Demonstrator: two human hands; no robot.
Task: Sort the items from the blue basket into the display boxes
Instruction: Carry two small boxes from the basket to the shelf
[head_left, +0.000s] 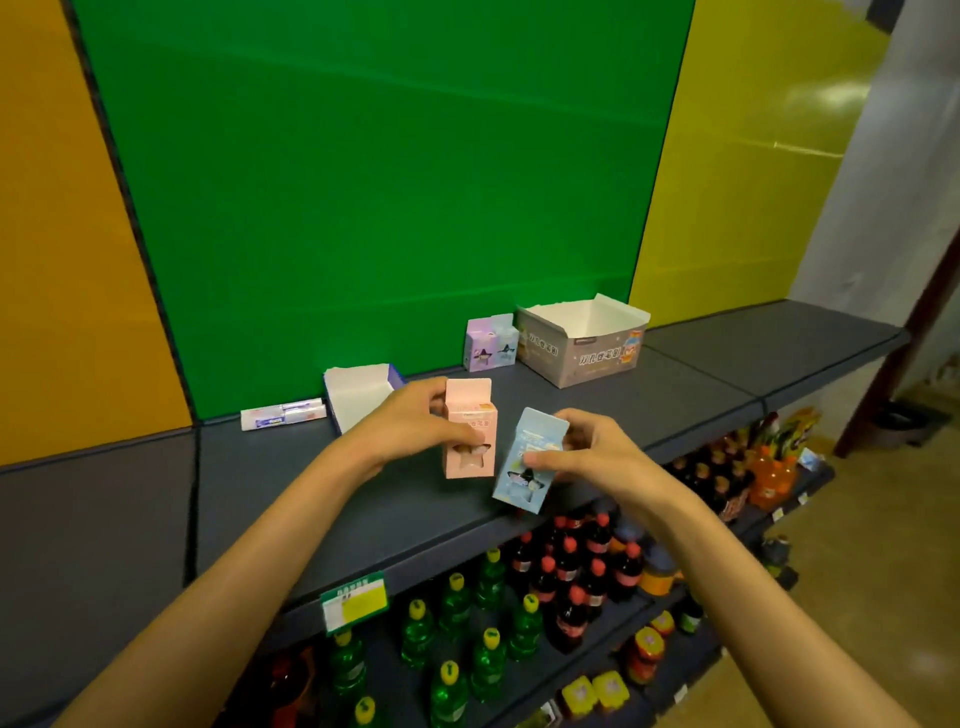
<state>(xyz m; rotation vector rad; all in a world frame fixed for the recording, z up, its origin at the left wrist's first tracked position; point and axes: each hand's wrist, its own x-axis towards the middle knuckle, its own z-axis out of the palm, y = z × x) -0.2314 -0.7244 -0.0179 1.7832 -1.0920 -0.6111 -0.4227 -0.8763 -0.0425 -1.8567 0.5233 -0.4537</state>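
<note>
One view only, worn on the head, looking forward and down along both forearms at the dark grey shelf top (311, 483). The left hand (415, 421) and right hand (587, 452) sit near mid-frame, close to the lens. Wide-angle glass bends the green back panel (384, 171), leaning its edges outward. It faces the shelving squarely, slightly turned right perhaps, since floor (857, 519) shows on that side. Lower shelves of bottles (493, 623) fall under the bottom edge, steeply seen and dim.

Green bottles (452, 618) and red-capped dark bottles (571, 577) crowd the lower shelves, orange bottles (774, 473) farther right, a green price tag (354, 601) clipped on the shelf edge.
</note>
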